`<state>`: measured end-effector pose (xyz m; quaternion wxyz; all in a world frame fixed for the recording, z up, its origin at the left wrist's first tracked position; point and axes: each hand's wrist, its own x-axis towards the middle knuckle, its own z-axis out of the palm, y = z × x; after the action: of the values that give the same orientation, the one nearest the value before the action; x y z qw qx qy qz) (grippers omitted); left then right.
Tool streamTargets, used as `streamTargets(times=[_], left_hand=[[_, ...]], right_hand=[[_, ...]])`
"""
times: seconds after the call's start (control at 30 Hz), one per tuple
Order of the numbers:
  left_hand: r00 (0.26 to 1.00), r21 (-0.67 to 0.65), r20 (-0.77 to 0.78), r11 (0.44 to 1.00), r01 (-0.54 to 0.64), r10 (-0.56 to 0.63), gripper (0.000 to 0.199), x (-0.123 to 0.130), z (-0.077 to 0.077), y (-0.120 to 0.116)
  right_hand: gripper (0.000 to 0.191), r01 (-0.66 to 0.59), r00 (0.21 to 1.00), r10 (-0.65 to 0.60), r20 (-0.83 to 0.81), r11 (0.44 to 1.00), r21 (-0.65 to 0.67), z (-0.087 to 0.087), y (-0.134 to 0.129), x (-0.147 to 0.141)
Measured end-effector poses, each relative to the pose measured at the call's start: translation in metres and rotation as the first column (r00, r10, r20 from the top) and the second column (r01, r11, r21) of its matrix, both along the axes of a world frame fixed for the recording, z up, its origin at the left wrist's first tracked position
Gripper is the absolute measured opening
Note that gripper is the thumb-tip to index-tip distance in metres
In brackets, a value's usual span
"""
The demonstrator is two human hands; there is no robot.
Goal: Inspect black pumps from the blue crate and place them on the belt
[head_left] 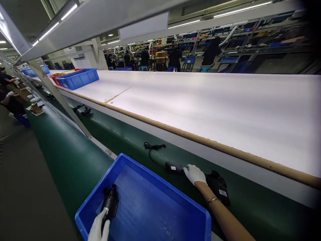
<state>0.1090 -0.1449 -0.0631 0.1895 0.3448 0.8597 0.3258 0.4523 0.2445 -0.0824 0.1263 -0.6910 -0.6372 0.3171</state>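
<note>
Fingers: my right hand (194, 174) rests fingertips on the adapter brick, not yet closed; my left hand (99, 229) grips a black device (109, 202).
Bin: blue bin (160, 207), nearest me, device inside.
Belt: green belt (75, 154) carries the black adapter brick (175, 167).
Cord: cord (153, 149) coiled just behind.
Tip: I'd pinch the brick's body, not the cord.

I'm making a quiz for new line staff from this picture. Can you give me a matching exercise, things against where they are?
Things:
1. left hand
2. right hand
3. far blue bin
4. black pouch

Places:
A. on the white table
B. on the green belt, beside the right wrist
C. on a black device in the near blue bin
D. on a black adapter on the belt

Pairs: 1-C, 2-D, 3-A, 4-B
</note>
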Motion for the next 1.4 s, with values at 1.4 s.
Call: streamTargets(times=[1.4], left_hand=[[0.022, 0.270, 0.962, 0.930, -0.252, -0.273, 0.042, -0.047, 0.048, -0.050]], right_hand=[[0.048, -0.551, 0.457, 0.362, -0.813, 0.832, 0.061, 0.083, -0.379, -0.246]])
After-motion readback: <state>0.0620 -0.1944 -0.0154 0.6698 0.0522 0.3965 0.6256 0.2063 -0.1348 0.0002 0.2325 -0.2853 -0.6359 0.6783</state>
